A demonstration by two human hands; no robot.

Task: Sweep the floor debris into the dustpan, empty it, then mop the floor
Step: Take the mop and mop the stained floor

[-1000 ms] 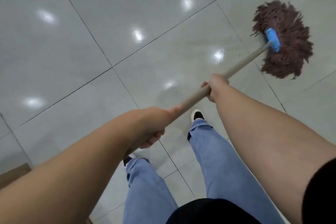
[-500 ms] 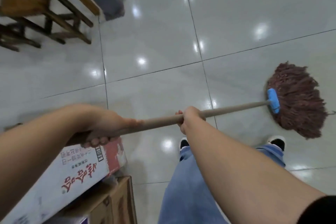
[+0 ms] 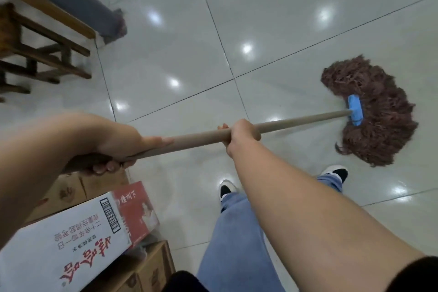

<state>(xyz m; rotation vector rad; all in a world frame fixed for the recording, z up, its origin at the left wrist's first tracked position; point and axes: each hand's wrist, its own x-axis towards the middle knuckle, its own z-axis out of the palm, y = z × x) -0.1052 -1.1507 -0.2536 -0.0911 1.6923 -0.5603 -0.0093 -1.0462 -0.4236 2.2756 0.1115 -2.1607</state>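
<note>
I hold a mop with both hands. Its brown string head [image 3: 376, 123] lies spread on the glossy grey tile floor [image 3: 272, 14] at the right, fixed by a blue clamp [image 3: 355, 112] to a long tan wooden handle [image 3: 296, 123]. My left hand [image 3: 118, 147] grips the near end of the handle, thumb laid along it. My right hand [image 3: 241, 135] grips the handle further down, about midway. The handle runs almost level across the view from left to right.
Cardboard boxes [image 3: 78, 232], one white and red with print, are stacked at the lower left beside my legs. A wooden stool [image 3: 40, 54] and a table edge with grey cloth [image 3: 71, 5] stand at the upper left. My shoes [image 3: 225, 191] are on the tiles.
The view swung left: boxes, stool and table came into sight. The mop head moved from the upper right down to the right, nearer my feet, and the handle turned almost level.
</note>
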